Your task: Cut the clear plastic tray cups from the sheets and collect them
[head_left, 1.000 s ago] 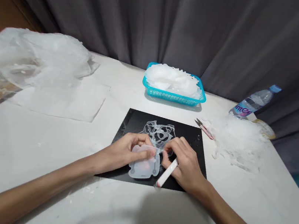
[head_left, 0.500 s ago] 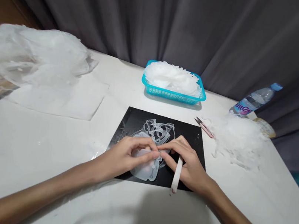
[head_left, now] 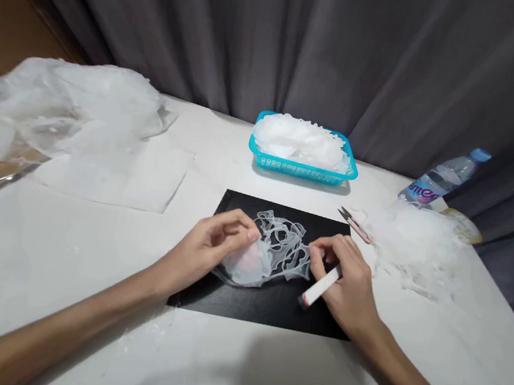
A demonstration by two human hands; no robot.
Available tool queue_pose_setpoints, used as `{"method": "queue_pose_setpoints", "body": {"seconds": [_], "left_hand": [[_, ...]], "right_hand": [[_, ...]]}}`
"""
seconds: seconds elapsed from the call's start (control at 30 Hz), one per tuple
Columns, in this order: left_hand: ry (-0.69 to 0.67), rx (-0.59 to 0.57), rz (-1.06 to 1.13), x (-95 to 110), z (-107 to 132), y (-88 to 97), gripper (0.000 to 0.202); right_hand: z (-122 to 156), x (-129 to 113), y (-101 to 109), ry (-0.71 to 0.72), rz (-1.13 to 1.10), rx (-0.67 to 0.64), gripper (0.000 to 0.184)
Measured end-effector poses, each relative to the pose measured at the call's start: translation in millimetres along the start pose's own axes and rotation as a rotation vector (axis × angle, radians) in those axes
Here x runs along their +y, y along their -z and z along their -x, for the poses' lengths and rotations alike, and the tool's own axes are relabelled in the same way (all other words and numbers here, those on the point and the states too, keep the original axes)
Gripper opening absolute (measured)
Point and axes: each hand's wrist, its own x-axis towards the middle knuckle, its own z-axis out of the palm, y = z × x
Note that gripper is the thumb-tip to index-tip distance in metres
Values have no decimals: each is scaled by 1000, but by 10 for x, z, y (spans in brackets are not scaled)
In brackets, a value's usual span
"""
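Hands, two in number and bare, over one thin black rectangular mat (head_left: 239, 309). Left hand (head_left: 205, 249): closed, thumb and forefinger pinching the upper edge of one frosted translucent sheet (head_left: 245, 268). Right hand (head_left: 347, 280): closed, thumb and forefinger pinching the right end of one web of clear looping strips (head_left: 286, 239); the same hand grips one slim white stick-shaped tool (head_left: 321, 286), its dark end directed toward the near edge of the mat. Also counted: one turquoise openwork plastic basket (head_left: 301, 172); one pair of pink-handled snips (head_left: 358, 227) with dark blades; one clear plastic bottle (head_left: 445, 179) with a blue cap and printed label; one heap of wispy translucent scraps (head_left: 416, 242), just beside the snips. White pieces (head_left: 298, 141) mounded in the basket overlap too closely to number.

Surface and room: a smooth white tabletop (head_left: 98, 284), lightly flecked beside the left forearm, with crumpled translucent plastic (head_left: 97, 101) at far left. Behind, a dark grey curtain (head_left: 331, 49) hangs in deep folds.

The frosted sheet lies over the left part of the mat, milky, faintly pink at its middle, its lower edge curved. The web adjoins its right side, thin, glossy and tangled; whether the two are joined cannot be told.
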Motion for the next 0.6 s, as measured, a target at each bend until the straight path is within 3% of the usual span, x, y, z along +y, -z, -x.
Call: {"method": "queue_pose_setpoints", "body": {"seconds": [0.1, 0.2, 0.33, 0.6], "left_hand": [[-19, -102, 57, 54, 65, -90, 21], [-16, -152, 127, 65, 101, -152, 18], [-41, -149, 127, 76, 142, -183, 10], [-53, -199, 61, 132, 186, -174, 14]], "right_hand": [[-21, 21, 7, -93, 4, 9, 21], [10, -80, 20, -10, -85, -5, 27], [47, -240, 5, 130, -213, -57, 19], [101, -262, -32, 271, -194, 63, 22]]}}
